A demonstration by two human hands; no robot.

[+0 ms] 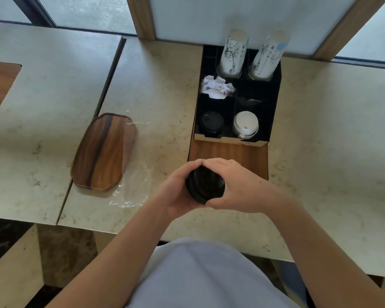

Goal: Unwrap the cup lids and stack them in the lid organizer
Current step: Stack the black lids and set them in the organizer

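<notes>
A stack of black cup lids (204, 185) is held over the table's near edge between both hands. My left hand (176, 192) cups its left side and my right hand (236, 185) wraps its right side, fingertips meeting above it. The black lid organizer (273, 107) stands beyond, on a wooden base. Its front left slot holds black lids (211, 123) and its front right slot holds white lids (246, 124). An empty clear plastic wrapper (133, 187) lies on the table to the left of my hands.
Two stacks of printed paper cups (232, 53) (267, 56) stand upside down in the organizer's back slots. Crumpled white paper (217, 86) sits in a middle slot. A wooden tray (102, 152) lies left of the wrapper. A gap runs between table tops.
</notes>
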